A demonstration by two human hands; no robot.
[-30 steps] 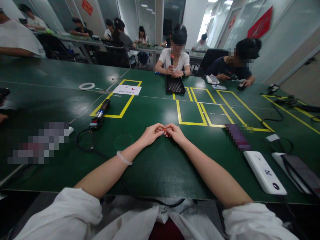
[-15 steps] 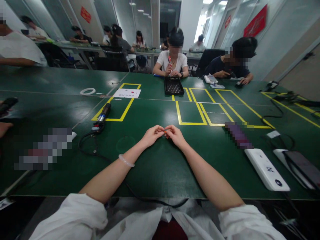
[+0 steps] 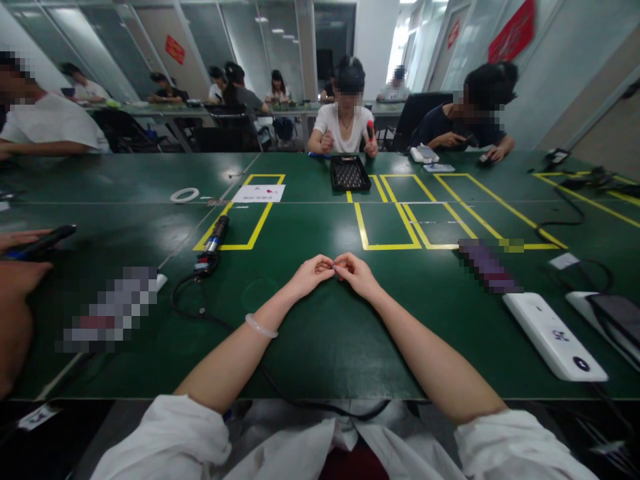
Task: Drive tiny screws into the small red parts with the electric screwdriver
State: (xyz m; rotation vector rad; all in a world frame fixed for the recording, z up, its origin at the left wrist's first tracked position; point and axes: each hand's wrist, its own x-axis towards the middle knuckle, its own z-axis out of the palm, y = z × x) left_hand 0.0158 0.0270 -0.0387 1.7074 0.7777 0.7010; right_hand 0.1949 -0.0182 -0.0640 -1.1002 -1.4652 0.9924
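Observation:
Low over the green table (image 3: 320, 347), my left hand (image 3: 313, 276) and my right hand (image 3: 358, 276) meet fingertip to fingertip. Both are closed in a pinch around a tiny reddish piece (image 3: 337, 268), mostly covered by the fingers and too small for me to tell its kind. A pale bangle (image 3: 261, 326) circles my left forearm. To the left of my left hand lies a black-and-silver electric screwdriver (image 3: 215, 237) with its cable. Beyond my right hand are rectangles of yellow tape (image 3: 393, 247) on the tabletop.
Across the table a person with a red-tipped tool sits behind a black tray (image 3: 350, 175) of small parts. A white power bank (image 3: 555, 337) and a blurred-out phone (image 3: 487, 265) lie right. A white ring (image 3: 185, 195) and paper sheet (image 3: 259, 193) lie far left. Another person's hand is at the left.
My hands stay joined, with the fingers slightly shifted around the piece, which looked more orange before. The view has moved a little. The person opposite has drawn their hands apart from the tray.

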